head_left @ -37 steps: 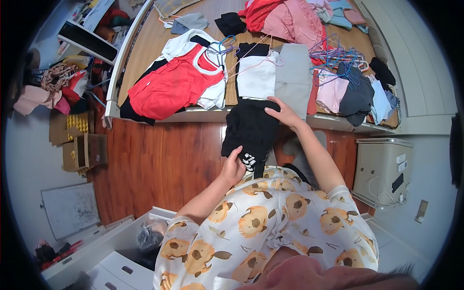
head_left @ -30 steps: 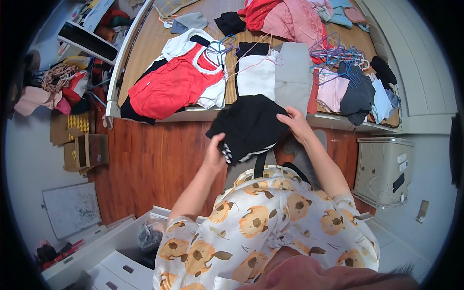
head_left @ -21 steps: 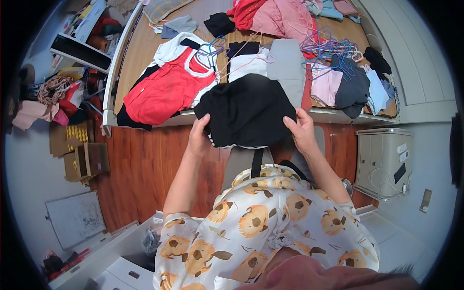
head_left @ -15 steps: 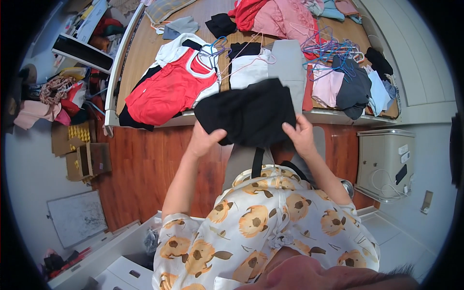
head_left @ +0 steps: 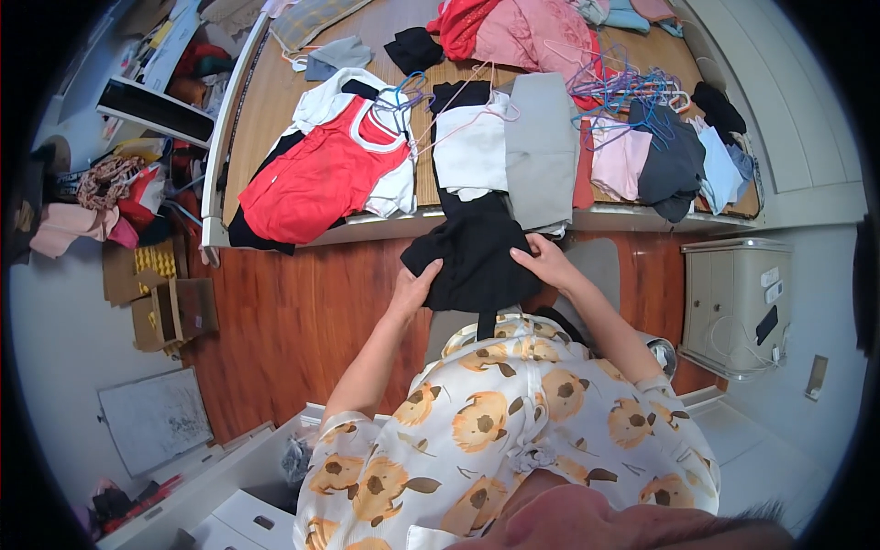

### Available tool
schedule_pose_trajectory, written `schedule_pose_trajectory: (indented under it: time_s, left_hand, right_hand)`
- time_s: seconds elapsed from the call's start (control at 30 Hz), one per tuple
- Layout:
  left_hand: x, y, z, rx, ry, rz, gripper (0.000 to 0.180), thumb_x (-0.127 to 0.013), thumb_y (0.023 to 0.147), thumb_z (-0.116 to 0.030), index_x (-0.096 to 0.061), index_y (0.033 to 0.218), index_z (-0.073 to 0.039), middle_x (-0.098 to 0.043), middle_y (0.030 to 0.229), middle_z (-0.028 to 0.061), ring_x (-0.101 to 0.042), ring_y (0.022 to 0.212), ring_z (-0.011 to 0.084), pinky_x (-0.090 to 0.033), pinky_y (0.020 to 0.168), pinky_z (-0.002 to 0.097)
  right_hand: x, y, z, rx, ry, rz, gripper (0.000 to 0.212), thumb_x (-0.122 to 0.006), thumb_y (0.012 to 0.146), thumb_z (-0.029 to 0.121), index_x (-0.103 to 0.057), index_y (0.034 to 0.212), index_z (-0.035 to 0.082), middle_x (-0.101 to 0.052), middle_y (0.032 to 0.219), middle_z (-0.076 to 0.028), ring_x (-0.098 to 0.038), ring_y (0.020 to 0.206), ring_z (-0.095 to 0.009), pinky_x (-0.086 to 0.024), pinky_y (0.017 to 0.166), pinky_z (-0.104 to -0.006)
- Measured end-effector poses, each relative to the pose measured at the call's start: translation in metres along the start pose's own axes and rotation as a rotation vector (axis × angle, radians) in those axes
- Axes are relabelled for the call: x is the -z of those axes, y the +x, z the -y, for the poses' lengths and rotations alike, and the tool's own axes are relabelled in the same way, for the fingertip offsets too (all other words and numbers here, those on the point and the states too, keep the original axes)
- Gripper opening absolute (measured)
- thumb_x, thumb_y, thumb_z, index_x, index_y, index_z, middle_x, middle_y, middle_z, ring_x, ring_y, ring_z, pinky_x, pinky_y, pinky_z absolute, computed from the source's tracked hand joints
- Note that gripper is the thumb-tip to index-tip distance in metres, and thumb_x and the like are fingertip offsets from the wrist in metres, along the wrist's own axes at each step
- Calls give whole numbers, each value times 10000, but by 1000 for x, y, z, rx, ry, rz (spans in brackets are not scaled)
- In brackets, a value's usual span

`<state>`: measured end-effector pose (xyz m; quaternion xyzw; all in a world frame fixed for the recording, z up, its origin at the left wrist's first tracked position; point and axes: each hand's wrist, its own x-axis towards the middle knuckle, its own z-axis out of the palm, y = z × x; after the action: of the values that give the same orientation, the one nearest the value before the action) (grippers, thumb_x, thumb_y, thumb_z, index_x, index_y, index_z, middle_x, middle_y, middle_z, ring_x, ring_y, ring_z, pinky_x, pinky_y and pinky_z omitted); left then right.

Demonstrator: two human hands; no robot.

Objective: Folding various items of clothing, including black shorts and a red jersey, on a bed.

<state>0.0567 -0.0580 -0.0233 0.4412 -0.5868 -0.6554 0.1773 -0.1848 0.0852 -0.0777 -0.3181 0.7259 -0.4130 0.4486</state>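
I count one black garment [head_left: 475,257] by the platform's [head_left: 403,16] near edge, left hand [head_left: 417,286] and right hand [head_left: 547,264] closed on its sides; one red top [head_left: 321,174]; hangers [head_left: 637,96] too tangled to count.

reddish-brown wood flooring [head_left: 275,321] lies before a white-edged wooden platform [head_left: 396,23]; 1 beige cabinet [head_left: 729,275] stands beside a pale wall [head_left: 825,284].

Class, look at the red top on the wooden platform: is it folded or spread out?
Spread out: the red top lies lengthwise, somewhat creased, with its white-trimmed neckline and front in view.
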Motion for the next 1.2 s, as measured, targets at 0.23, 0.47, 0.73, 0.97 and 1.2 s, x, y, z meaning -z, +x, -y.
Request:
schedule_pose_trajectory:
  time_s: [0.23, 0.47, 0.73, 0.97, 1.2]
  left_hand:
    - [4, -15, 6, -24, -5, -98, 445, -622, 856, -289, -562, 1137, 50, -615, 1079, 90, -561, 998, 158, -432, 884, 275]
    - [-5, -7, 26, 296, -295, -168, 411, -644, 841, -265, -572, 1141, 7, -619, 1075, 85, -572, 992, 168, -460, 845, 271]
    - [1, 0, 27, 213, -34, -187, 627, -708, 773, -343, -483, 1260, -18, -580, 1167, 96, -567, 1025, 181, -463, 853, 281]
    - [8, -5, 41, 672, -467, 107, 688, -670, 758, -513, -498, 1262, -77, -579, 1187, 62, -568, 1005, 184, -458, 838, 321]
    - [11, -13, 28, 261, -474, -47, 591, -699, 780, -297, -474, 1272, -59, -559, 1201, 82, -559, 1057, 207, -456, 903, 348]
  right_hand:
    - [-16, -6, 47, 39, 349, 18, 453, -666, 828, 257, -529, 1141, -41, -627, 1028, -158, -592, 953, -231, -447, 860, -331]
    - [-38, 7, 2, 172, 123, -176, 360, -651, 828, 208, -550, 1088, -19, -633, 989, -124, -599, 882, -186, -471, 789, -320]
    - [-42, 14, -18, -19, 150, -269, 512, -654, 831, 285, -489, 1200, -27, -619, 1035, -132, -601, 921, -196, -475, 808, -300]
    - [-20, -10, 30, -358, 555, 110, 483, -641, 850, 313, -526, 1157, -43, -622, 1028, -110, -598, 923, -173, -477, 816, -295]
    - [-5, -8, 71, -119, 527, 96, 434, -650, 849, 284, -548, 1136, -24, -627, 1019, -97, -605, 899, -152, -490, 782, -278]
